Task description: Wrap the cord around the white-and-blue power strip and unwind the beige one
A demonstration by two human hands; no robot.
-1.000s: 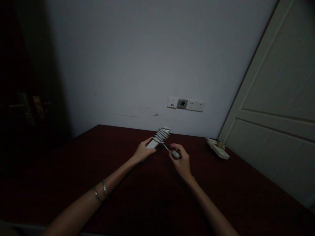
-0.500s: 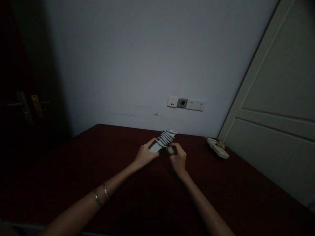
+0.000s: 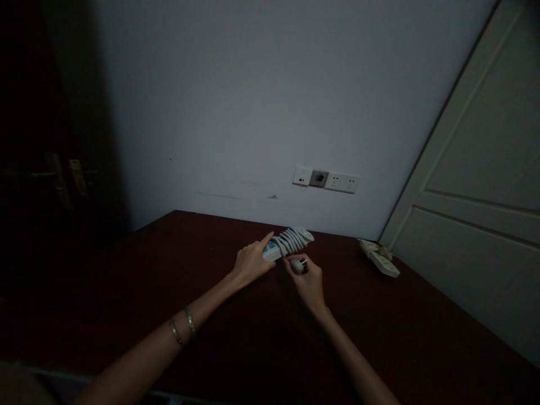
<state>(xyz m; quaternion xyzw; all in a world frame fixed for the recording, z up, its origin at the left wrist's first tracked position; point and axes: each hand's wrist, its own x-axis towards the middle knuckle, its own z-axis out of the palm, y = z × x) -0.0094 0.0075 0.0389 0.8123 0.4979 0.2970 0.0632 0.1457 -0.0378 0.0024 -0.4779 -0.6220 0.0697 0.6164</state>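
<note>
A white power strip with blue on its top face slants over the dark red table. Its own light grey cord is wound round it in several turns. My left hand grips the near end of the strip. Just right of it, my right hand is closed on the cord's plug, whose metal prongs point to the right. Part of the plug's body is hidden by the fingers.
Another pale power strip with its cord wrapped round it lies at the right rear of the table. Wall sockets are set in the wall behind. A white panelled door stands along the right side.
The power strip has turned so its blue top now shows. The plug in my right hand has swung round, bringing its prongs into sight. The whole view has shifted slightly.
</note>
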